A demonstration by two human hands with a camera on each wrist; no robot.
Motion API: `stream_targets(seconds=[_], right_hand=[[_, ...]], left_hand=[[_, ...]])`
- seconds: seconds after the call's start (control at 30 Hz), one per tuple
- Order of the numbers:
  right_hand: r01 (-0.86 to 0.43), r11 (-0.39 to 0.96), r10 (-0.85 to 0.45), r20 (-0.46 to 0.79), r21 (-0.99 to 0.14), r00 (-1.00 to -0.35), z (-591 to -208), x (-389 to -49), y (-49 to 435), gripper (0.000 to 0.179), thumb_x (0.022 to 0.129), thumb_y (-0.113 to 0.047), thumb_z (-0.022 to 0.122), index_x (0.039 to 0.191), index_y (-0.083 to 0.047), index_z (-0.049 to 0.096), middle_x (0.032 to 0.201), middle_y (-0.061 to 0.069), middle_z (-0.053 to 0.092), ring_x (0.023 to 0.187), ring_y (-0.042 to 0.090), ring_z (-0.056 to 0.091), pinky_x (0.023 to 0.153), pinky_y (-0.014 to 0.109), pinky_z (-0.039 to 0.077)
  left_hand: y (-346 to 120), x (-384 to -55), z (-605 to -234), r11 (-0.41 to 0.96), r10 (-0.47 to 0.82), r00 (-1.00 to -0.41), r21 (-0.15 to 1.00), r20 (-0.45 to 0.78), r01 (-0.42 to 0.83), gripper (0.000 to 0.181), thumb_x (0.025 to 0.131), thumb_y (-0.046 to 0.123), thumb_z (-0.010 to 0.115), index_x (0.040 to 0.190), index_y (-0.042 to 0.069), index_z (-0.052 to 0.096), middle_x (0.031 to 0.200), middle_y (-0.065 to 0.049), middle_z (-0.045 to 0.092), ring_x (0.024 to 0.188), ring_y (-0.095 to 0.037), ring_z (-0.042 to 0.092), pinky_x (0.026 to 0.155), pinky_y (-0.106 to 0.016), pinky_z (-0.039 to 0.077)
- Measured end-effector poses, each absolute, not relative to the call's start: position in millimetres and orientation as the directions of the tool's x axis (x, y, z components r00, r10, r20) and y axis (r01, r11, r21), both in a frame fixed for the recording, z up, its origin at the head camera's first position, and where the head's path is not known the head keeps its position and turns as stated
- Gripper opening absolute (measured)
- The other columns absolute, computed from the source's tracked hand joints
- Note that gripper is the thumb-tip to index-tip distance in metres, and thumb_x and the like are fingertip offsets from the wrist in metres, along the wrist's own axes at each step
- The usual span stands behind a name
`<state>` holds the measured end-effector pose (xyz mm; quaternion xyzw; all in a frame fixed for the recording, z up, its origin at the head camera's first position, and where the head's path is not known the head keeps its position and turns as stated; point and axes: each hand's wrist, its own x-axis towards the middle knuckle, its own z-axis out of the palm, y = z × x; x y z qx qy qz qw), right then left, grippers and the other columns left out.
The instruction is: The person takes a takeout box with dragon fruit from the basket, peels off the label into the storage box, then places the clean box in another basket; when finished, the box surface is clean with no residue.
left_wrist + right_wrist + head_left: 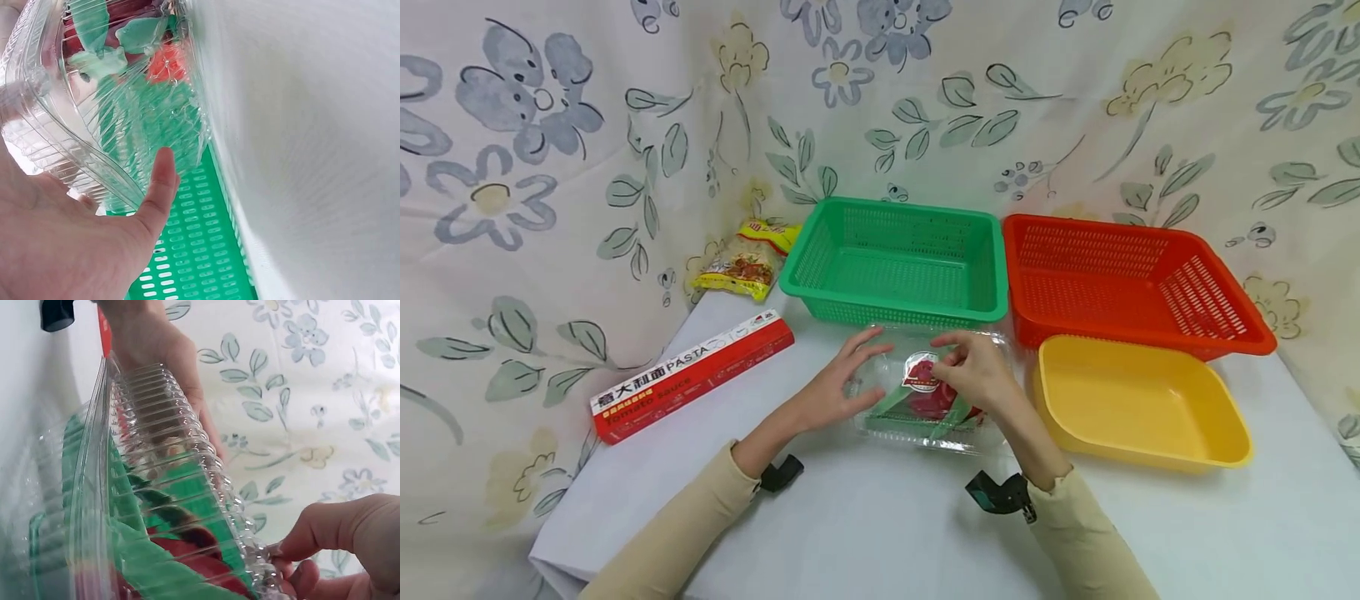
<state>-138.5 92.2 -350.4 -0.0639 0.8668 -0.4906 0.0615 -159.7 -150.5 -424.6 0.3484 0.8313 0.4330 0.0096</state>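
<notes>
A clear ribbed plastic box (891,417) lies on the white table in front of me, with dark red and green things inside and a round red-and-white label (920,372) on its lid. My left hand (835,387) is at the left side of the box, fingers spread and thumb apart from them. In the left wrist view its thumb (164,181) extends along the box's side. Over the lid's right part, my right hand (979,371) has its thumb and fingers bent together by the label. The right wrist view shows those fingertips pinching at the lid's ridged top.
Behind the box stand a green basket (805,287) and a red basket (1225,346); a yellow tub (1142,400) is to its right. A red pasta box (692,375) lies at the left, and a yellow food bag (745,260) leans by the floral cloth (700,150).
</notes>
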Motion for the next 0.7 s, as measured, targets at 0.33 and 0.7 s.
stream_targets(seconds=[0.33, 0.7], right_hand=[[-0.031, 0.403, -0.183, -0.047, -0.915, -0.982, -353, -144, 96, 0.032, 0.086, 0.002, 0.065, 0.118, 0.005, 0.066, 0.072, 0.006, 0.063, 0.044, 0.010, 0.036, 0.040, 0.021, 0.029], [0.008, 0.328, -0.206, -0.080, -0.945, -0.975, -352, -148, 97, 0.031, 0.089, 0.001, 0.065, 0.120, 0.005, 0.066, 0.074, 0.005, 0.065, 0.045, 0.009, 0.036, 0.041, 0.021, 0.029]], left_hand=[[-150, -162, -424, 0.391, 0.592, -0.763, 0.734, 0.261, 0.555, 0.061, 0.093, 0.028, 0.065, 0.149, 0.019, 0.042, 0.162, 0.004, 0.016, 0.148, -0.019, 0.015, 0.102, -0.056, 0.040], [-150, -163, -422, 0.376, 0.596, -0.758, 0.742, 0.265, 0.555, 0.060, 0.094, 0.026, 0.064, 0.149, 0.015, 0.042, 0.162, -0.009, 0.017, 0.149, -0.019, 0.013, 0.106, -0.059, 0.034]])
